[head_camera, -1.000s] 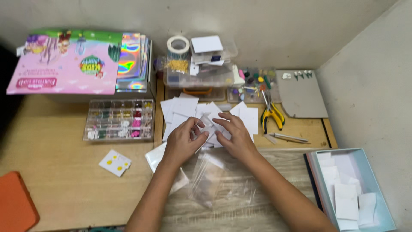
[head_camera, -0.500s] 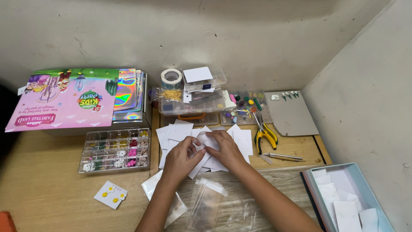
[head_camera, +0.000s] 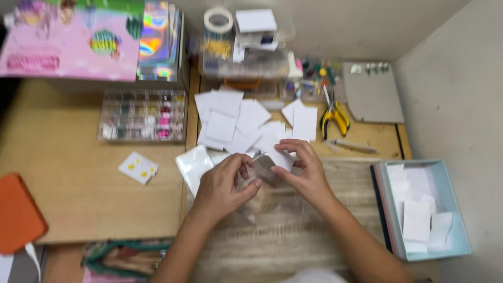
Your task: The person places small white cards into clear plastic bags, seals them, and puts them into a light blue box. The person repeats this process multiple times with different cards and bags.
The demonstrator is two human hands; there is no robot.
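My left hand [head_camera: 222, 186] and my right hand [head_camera: 304, 173] meet over a clear plastic bag [head_camera: 262, 199] lying on the pale mat. Both hands pinch a small white card [head_camera: 276, 156] at the mouth of the bag. The fingers hide most of where card and bag meet. Just beyond my hands lies a loose spread of white cards [head_camera: 236, 120] on the wooden table. One more small clear bag [head_camera: 193, 163] lies left of my left hand.
A light blue box [head_camera: 448, 238] with white cards stands at the right. A clear bead organiser [head_camera: 142, 115], yellow-handled pliers [head_camera: 335, 116], a tape roll [head_camera: 218, 21], a pink box [head_camera: 68, 44], a grey board [head_camera: 372, 94] and an orange object [head_camera: 18, 215] surround the work spot.
The view has tilted down and closer. My hands have drawn back from the card pile toward me, onto the clear bag, with a card pinched between them.
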